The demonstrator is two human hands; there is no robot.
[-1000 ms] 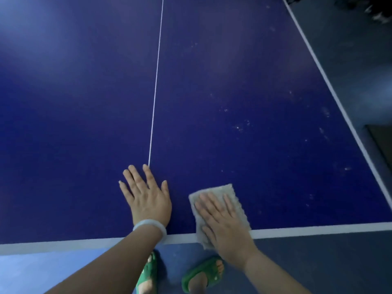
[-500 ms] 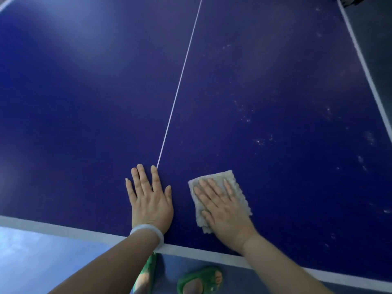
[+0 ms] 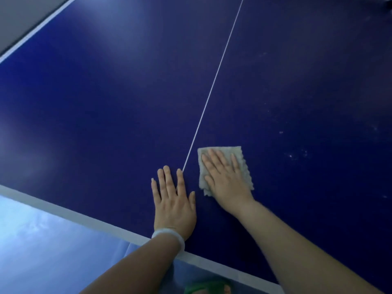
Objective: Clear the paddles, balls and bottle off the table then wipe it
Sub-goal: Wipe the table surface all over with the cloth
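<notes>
The dark blue ping-pong table [image 3: 106, 115] fills the view, with a thin white centre line running up from my hands. My right hand [image 3: 226, 179] lies flat with straight fingers on a folded grey cloth [image 3: 241, 158], pressing it onto the table just right of the line. My left hand [image 3: 172, 200] rests flat on the bare table beside it, fingers straight, a pale bangle on the wrist. No paddles, balls or bottle are in view.
The table's white near edge [image 3: 70, 215] runs diagonally across the lower left, with pale blue floor [image 3: 42, 240] below it. Small whitish specks [image 3: 297, 154] dot the table to the right of the cloth. A green sandal [image 3: 207, 288] shows at the bottom.
My right hand has pushed the cloth forward, away from the near edge and toward the centre line. The left hand stays planted. The view has swung, so the table edge now slants.
</notes>
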